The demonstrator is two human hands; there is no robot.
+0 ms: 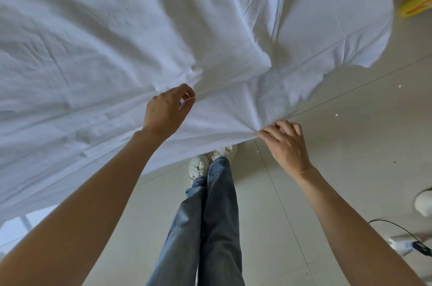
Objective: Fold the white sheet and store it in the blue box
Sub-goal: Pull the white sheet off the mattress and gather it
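The white sheet [117, 40] is spread wide in front of me and fills the upper and left parts of the head view, wrinkled and partly doubled over near the top right. My left hand [167, 110] pinches a crease of the sheet a little in from its near edge. My right hand [284, 143] grips the near edge of the sheet lower and to the right, fingers curled into the cloth. The cloth is pulled taut between both hands. The blue box is out of view.
Pale tiled floor [350, 145] lies below and to the right. My legs in blue jeans [210, 215] and white shoes stand under the sheet's edge. A yellow object [416, 6] sits at the far right, a black cable and small device [406, 242] at lower right.
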